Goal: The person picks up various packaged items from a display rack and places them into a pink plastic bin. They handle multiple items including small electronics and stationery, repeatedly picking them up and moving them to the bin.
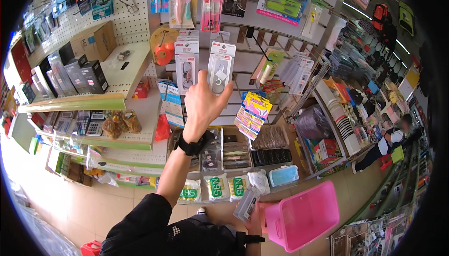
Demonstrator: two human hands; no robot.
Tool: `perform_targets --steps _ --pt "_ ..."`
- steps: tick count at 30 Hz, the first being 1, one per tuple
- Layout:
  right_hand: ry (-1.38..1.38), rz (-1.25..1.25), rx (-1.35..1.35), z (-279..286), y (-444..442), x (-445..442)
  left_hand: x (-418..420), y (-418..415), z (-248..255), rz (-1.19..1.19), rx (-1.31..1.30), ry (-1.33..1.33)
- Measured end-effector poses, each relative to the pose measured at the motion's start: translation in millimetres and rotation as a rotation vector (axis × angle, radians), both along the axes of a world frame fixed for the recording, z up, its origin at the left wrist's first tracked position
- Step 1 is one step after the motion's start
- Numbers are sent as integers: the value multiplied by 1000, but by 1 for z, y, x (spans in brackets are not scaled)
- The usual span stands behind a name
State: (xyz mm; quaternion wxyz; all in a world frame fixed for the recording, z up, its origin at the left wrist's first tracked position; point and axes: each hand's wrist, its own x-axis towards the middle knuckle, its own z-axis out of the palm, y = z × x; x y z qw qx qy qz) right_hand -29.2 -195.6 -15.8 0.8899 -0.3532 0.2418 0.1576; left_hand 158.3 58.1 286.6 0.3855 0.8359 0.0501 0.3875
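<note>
My left hand is raised to the display wall, thumb and index finger at the two sides of a carded blister pack. The pack shows a metal clip or key ring behind clear plastic and tilts slightly. Whether a hook still carries it is hard to see. Just left of it hangs a similar blister pack, with more packs behind. Low down, my right hand grips several clear blister packs beside a pink plastic basket. A black band is on each wrist.
Bagged masks line the low shelf, with trays of dark goods behind. Yellow cards and bare metal hooks jut from the wall. Shelves with boxes stand left. A person is in the aisle at right.
</note>
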Motion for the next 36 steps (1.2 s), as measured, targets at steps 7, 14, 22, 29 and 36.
perform_targets --steps 7,14,22,29,36 --pt "-42 -67 66 -3 -13 -12 -1 -3 -7 75 90 66" --pt "-221 -75 146 -8 -39 -57 -80 -56 -140 -208 37 233" --pt "-345 11 87 -26 -41 -134 -290 -154 -255 -858 296 870" --pt "-133 19 128 -23 -53 -147 -305 -145 -270 -802 311 860" --pt "-175 24 -8 -30 -61 -137 -302 -144 -271 -899 -163 1228"
